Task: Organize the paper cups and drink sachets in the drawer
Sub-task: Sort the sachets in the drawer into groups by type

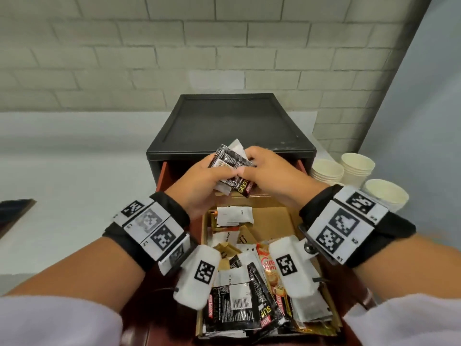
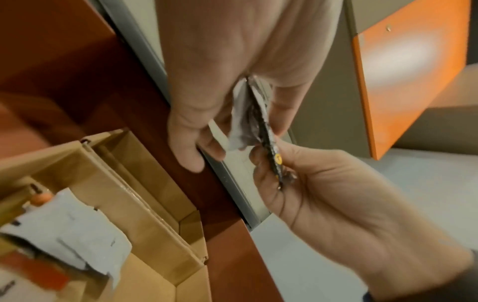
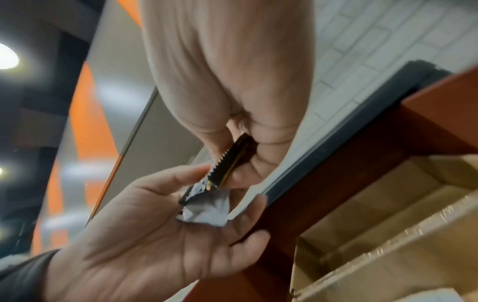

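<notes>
A pale grey worktop (image 1: 74,151) runs along a wall of white-painted brick (image 1: 124,46). On it stands a black box-shaped cabinet (image 1: 229,126) with its reddish-brown wooden drawer (image 1: 163,176) pulled out toward the person. Inside the drawer sits a brown cardboard tray (image 1: 274,221), its near end heaped with black, white and orange drink sachets (image 1: 249,290), and a few white ones lie further back. To the right of the cabinet three stacks of white paper cups (image 1: 354,168) stand upright on the worktop, close together. A dark flat object (image 1: 15,213) lies at the left edge.

Both forearms reach forward over the drawer, wrists banded with black straps and marker tags. The left hand (image 1: 202,186) and the right hand (image 1: 269,176) meet above the far end of the tray, touching. Between them is a small bundle of black and white sachets (image 1: 229,163), held edge-on. The left fingers (image 3: 245,212) curl under it with the thumb on top; the right fingers (image 2: 266,169) pinch its lower end.
</notes>
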Available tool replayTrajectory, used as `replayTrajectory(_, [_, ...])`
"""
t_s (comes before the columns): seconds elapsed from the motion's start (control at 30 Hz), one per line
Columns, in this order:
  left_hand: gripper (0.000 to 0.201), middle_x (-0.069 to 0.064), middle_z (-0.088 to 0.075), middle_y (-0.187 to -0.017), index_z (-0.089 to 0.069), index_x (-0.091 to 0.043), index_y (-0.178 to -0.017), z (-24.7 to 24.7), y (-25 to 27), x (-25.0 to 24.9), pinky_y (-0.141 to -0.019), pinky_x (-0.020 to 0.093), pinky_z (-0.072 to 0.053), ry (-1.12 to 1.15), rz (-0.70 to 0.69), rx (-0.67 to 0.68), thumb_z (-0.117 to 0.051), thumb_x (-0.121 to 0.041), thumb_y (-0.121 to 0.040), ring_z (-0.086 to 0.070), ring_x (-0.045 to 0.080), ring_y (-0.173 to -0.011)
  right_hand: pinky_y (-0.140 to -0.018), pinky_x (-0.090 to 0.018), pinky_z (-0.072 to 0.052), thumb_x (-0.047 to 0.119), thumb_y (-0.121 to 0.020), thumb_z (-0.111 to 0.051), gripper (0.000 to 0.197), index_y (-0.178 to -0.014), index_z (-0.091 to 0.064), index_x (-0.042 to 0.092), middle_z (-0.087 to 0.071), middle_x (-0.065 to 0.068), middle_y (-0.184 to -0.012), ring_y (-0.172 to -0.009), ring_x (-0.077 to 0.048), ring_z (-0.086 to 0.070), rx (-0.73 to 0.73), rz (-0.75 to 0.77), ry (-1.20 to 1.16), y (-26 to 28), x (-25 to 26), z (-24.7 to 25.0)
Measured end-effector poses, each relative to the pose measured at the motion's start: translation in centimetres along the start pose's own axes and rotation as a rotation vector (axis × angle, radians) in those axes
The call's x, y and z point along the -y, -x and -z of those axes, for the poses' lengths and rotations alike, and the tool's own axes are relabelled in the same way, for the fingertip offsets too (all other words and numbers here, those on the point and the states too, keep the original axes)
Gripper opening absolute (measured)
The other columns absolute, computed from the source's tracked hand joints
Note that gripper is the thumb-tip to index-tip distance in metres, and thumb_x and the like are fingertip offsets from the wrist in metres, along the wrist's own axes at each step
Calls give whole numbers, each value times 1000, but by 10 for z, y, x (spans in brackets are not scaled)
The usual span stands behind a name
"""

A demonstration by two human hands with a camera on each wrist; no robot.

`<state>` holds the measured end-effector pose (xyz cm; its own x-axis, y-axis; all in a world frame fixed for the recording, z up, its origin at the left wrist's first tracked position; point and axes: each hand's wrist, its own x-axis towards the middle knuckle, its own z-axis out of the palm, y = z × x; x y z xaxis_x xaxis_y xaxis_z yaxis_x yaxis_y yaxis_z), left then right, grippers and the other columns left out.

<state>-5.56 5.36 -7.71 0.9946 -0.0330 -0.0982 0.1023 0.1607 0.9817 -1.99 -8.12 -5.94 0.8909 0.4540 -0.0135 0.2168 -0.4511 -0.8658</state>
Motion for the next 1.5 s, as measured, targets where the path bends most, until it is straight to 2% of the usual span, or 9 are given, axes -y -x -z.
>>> replayTrajectory(0.3, [41,19,-62,-112,-48,-13,-130,8,-9,11,-70,42,-58,301,108,-72,-38,5,-95,-66,29,-94,-82,-39,-50,33,-99,-39,33,-113,-62,13,-67,-5,-95,-90,-21,-62,-23,85,262,-15,-19,-17])
replayTrajectory(0.43, [47,20,-55,-125,-42,-16,-136,21,-13,21,-71,43,-54,277,164,-261,-37,6,-95,-58,34,-110,-69,-24,-41,40,-102,-21,53,-126,-51,3,-52,-3,-83,-73,-14,-48,377,-385,599,-6,-25,-12])
replayTrajectory(0.53, [47,19,-55,-124,-45,-14,-134,29,-16,29,-70,45,-53,249,220,-348,-37,9,-94,-56,34,-111,-87,-31,-39,35,-102,-29,47,-127,-52,2,-55,-11,-123,-107,-26,-52,628,-445,979,-4,-34,-19])
replayTrajectory(0.63, [40,19,-57,-119,-51,-15,-124,29,-20,37,-74,47,-52,134,251,-364,-37,8,-94,-57,34,-109,-79,-29,-38,38,-99,-36,46,-123,-55,4,-55,-12,-112,-93,-25,-49,722,-479,1011,-9,-45,-30])
replayTrajectory(0.83, [36,14,-58,-102,-53,-27,-87,27,-20,41,-92,50,-49,-39,259,-420,-33,1,-95,-57,32,-101,-74,-25,-44,14,-87,-59,24,-109,-65,10,-55,-3,-93,-84,-16,-51,530,-375,756,-16,-55,-37])
replayTrajectory(1.03, [30,8,-52,-93,-50,-26,-94,28,-17,39,-74,35,-49,-32,247,-477,-34,-1,-97,-53,23,-89,-44,-18,-42,-9,-79,-65,29,-79,-51,17,-55,-6,-78,-61,-14,-53,132,-468,160,-28,-58,-30])
replayTrajectory(1.17, [28,10,-52,-104,-46,-22,-112,29,-18,38,-79,39,-49,-19,244,-510,-36,-1,-98,-53,25,-96,-60,-25,-46,-3,-81,-63,31,-103,-51,15,-55,-9,-96,-81,-21,-55,67,-505,152,-34,-65,-33])
replayTrajectory(1.4, [27,9,-52,-88,-45,-17,-80,29,-16,38,-64,28,-52,36,244,-506,-38,2,-97,-56,19,-79,-71,-33,-50,10,-88,-61,38,-122,-48,-1,-47,-15,-108,-83,-26,-52,271,-640,251,-36,-63,-45])
replayTrajectory(1.5, [17,13,-56,-104,-49,-12,-96,29,-16,38,-64,28,-50,59,223,-516,-39,2,-97,-58,20,-86,-91,-37,-48,8,-90,-56,42,-129,-46,-2,-53,-18,-121,-106,-32,-55,315,-561,416,-39,-59,-48])
